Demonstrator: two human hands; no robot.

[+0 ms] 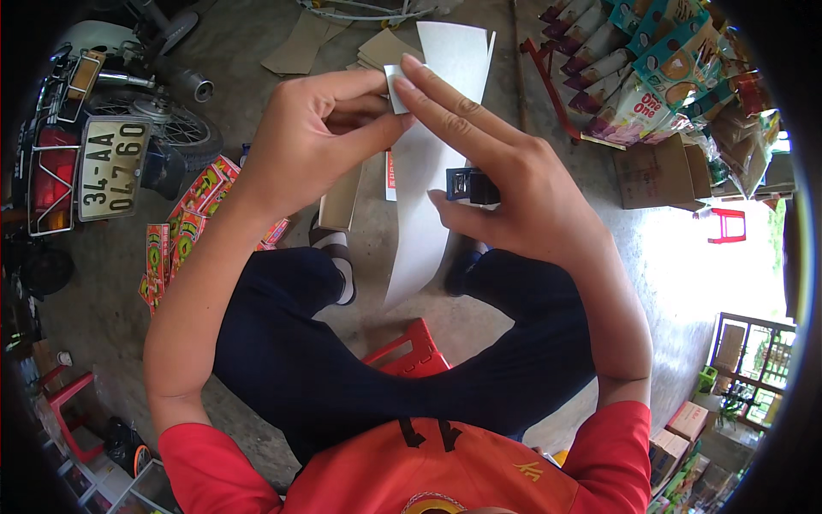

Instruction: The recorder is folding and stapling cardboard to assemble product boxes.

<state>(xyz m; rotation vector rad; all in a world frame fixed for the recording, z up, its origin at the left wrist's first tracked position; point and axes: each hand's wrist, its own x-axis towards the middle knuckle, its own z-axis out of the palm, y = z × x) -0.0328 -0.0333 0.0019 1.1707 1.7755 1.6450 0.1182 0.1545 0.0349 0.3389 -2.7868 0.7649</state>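
My left hand (pixel 330 141) pinches a small folded piece of white paper (pixel 395 92) between thumb and fingers. Two outstretched fingers of my right hand (pixel 535 193) press against the same piece from the right. Tucked in that right hand, by the thumb, is a dark stapler (pixel 471 186) with a metal end, its rear hidden by the palm. Below both hands a long white paper sheet (pixel 419 231) stretches from the far side toward my knees, curling at its near end. Whether the small piece joins the long sheet I cannot tell.
A motorbike (pixel 154 128) stands at the left, beside red-and-green packets (pixel 184 227) on the floor. Brown cardboard pieces (pixel 304 43) lie ahead. Hanging snack bags (pixel 634 77) and a cardboard box (pixel 664 176) are at the right. A red stool (pixel 415 351) shows between my legs.
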